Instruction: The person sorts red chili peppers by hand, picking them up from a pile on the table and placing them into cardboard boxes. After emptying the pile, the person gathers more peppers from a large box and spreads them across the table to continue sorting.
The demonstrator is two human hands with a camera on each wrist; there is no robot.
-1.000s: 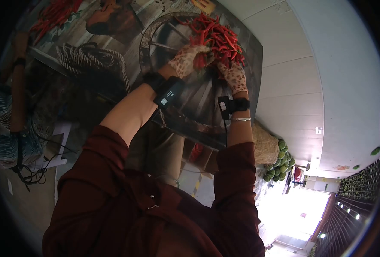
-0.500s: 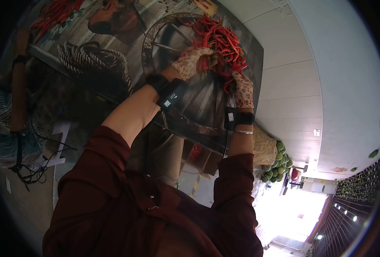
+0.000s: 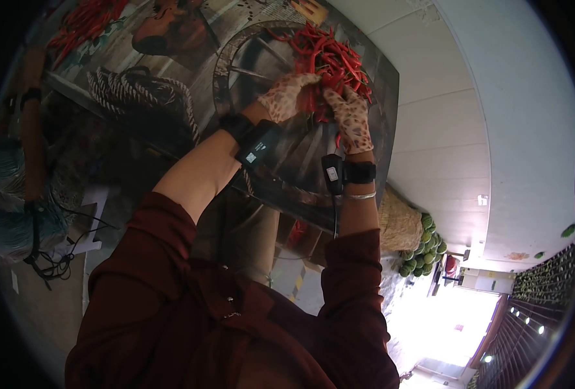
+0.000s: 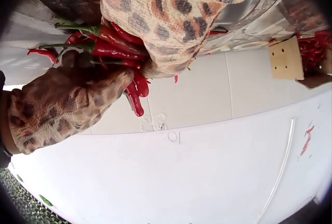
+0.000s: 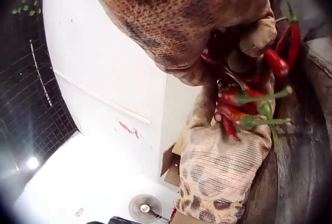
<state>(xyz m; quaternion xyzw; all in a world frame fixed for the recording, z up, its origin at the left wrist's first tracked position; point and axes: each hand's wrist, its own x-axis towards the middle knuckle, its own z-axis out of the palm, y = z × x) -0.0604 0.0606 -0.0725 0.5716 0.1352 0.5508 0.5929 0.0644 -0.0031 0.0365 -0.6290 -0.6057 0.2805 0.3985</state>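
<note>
In the head view a heap of red chili peppers (image 3: 329, 55) lies on the printed tabletop (image 3: 235, 68). Both hands wear spotted gloves and meet at the heap's near edge. My left hand (image 3: 287, 97) grips a small bunch of chili peppers (image 4: 116, 45), whose green stems point out to one side. Against that bunch, my right hand (image 3: 352, 120) has its fingers curled in, with red peppers between them in the right wrist view. Thumb and fingertips of the right hand (image 4: 67, 105) come right up to the left hand in the left wrist view.
Another pile of red chili peppers (image 3: 86, 29) lies at the table's far left, near another person's arm (image 3: 33, 129). A cardboard box (image 4: 286, 60) with red peppers shows in the left wrist view. Watermelons (image 3: 423, 246) are stacked beyond the table's right side.
My right hand first drew back from the heap toward my body, then moved up again to the bunch beside my left hand. The left hand has stayed nearly in place.
</note>
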